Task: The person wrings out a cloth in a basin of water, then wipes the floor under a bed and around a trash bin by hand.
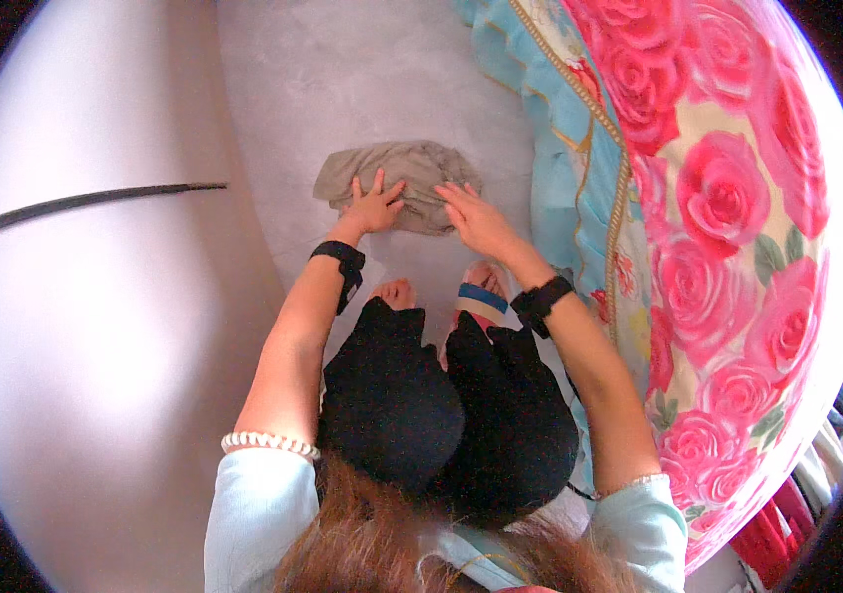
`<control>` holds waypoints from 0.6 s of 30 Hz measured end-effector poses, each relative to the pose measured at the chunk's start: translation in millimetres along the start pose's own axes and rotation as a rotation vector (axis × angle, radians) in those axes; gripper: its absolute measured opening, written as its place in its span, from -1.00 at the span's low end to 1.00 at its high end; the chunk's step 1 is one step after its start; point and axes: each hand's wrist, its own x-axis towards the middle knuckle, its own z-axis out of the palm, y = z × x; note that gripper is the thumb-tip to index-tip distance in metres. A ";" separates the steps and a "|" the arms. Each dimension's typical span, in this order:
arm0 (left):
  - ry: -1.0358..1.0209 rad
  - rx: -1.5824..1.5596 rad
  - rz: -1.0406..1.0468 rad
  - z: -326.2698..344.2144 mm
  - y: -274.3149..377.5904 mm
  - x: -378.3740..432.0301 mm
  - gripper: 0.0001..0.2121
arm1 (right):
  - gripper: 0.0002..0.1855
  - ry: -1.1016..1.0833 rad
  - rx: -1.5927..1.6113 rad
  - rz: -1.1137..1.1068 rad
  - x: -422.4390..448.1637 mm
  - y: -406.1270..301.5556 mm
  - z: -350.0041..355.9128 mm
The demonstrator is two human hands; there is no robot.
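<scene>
A crumpled grey-brown cloth (421, 159) lies on the pale floor (362, 81) in front of my feet. Resting on its near left part is my left hand (375, 210), palm down with the fingers spread. My right hand (482, 221) touches the cloth's right end, its fingers extended and fairly close together. Neither hand visibly grips the fabric. The undersides of both hands are hidden, as is whatever lies beneath the cloth.
To the right, a bed cover with pink roses (721, 193) hangs beside a light-blue ruffled bed skirt (551, 178). A pale wall (80, 319) with a dark strip (95, 201) rises on the left. Clothes-like fabric (785, 519) shows at lower right. One foot wears a striped sandal (482, 296).
</scene>
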 end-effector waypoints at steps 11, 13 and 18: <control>-0.062 0.199 0.109 -62.8 4.1 19.6 -0.59 | -0.58 0.108 0.146 0.139 -27.8 -45.8 -94.7; -0.042 0.134 0.068 -64.0 -7.7 17.6 -0.59 | -0.56 0.036 0.116 0.186 -6.7 -68.8 -110.9; -0.041 -0.059 0.020 -76.2 -21.1 45.2 -0.59 | -0.53 0.022 0.086 0.181 57.2 -72.7 -132.4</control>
